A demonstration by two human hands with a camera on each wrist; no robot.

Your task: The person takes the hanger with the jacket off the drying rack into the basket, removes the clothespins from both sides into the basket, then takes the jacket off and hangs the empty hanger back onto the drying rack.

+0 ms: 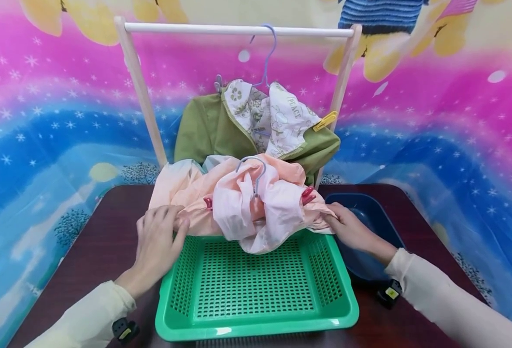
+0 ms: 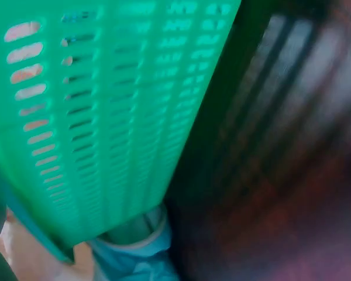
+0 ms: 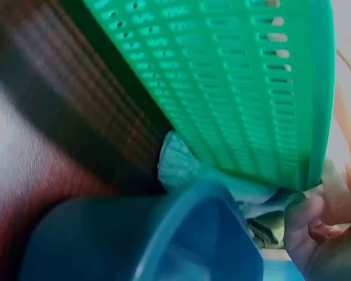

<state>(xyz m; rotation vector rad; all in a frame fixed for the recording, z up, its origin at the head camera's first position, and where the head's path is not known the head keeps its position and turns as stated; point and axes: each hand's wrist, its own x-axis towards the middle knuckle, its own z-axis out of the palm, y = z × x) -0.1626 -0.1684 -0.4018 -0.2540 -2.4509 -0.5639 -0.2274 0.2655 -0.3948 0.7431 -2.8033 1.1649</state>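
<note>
A pale pink jacket (image 1: 197, 186) lies bunched over the far rim of the green basket (image 1: 256, 326). A grey-blue hanger (image 1: 256, 176) rises from its collar, and red clothespins (image 1: 308, 195) are clipped at both shoulders. My left hand (image 1: 158, 244) holds the jacket's left side, with cloth between thumb and fingers; its fingertips are partly hidden. At the other end, my right hand (image 1: 353, 229) pinches the sleeve end between thumb and fingers. In the right wrist view, the right thumb (image 3: 304, 213) is beside the basket's rim.
Behind, a green jacket (image 1: 199, 128) hangs on a blue hanger (image 1: 266, 58) from the wooden rack (image 1: 238, 29), with a yellow clothespin (image 1: 325, 121) on one shoulder. A dark blue basin (image 1: 384, 217) stands right of the basket on the dark table (image 1: 121, 208). Light blue cloth (image 3: 184, 164) lies behind the basket.
</note>
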